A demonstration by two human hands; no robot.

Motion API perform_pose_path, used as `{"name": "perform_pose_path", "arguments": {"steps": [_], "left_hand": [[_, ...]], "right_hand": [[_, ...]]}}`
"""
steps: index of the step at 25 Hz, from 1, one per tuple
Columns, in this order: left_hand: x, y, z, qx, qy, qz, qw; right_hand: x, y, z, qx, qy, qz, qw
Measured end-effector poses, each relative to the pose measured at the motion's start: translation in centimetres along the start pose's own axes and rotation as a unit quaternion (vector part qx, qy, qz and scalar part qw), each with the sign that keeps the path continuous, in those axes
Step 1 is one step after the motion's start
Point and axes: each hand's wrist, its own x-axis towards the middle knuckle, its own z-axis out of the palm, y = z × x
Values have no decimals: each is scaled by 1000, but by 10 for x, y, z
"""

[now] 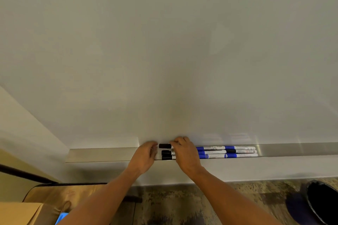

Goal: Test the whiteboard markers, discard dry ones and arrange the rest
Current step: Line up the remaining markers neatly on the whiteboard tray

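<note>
I am lining up the pens on the tray (102, 154) under the board (164, 51). My left hand (144, 157) and right hand (184, 153) curl round the black pens (165, 151). The blue pens (226, 151) lie beside them. Next, I think, I nudge the ends even.

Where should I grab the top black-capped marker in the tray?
Pinch the black cap of the marker from above and in front. It lies flat along the tray against the whiteboard, with another marker close in front, so only that side is open.

Mottled brown floor (182, 204), cream wall (22, 124), cardboard box (18, 213).
</note>
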Motion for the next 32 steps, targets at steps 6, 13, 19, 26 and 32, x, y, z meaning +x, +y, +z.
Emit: {"name": "perform_pose_path", "arguments": {"steps": [6, 13, 19, 26, 32], "left_hand": [[-1, -13, 7, -2, -38, -8, 999], [2, -1, 17, -3, -30, 0, 1000], [3, 3, 25, -7, -28, 21, 999], [0, 3, 34, -15, -34, 32, 999], [-4, 1, 35, -31, -33, 28, 999]], "right_hand": [[2, -2, 8, -10, -54, 3, 998], [-8, -4, 15, -16, -30, 38, 999], [-15, -3, 16, -6, -15, 68, 998], [-22, 1, 13, -4, 12, 82, 997], [-26, -4, 15, 1, 37, 88, 995]]}}
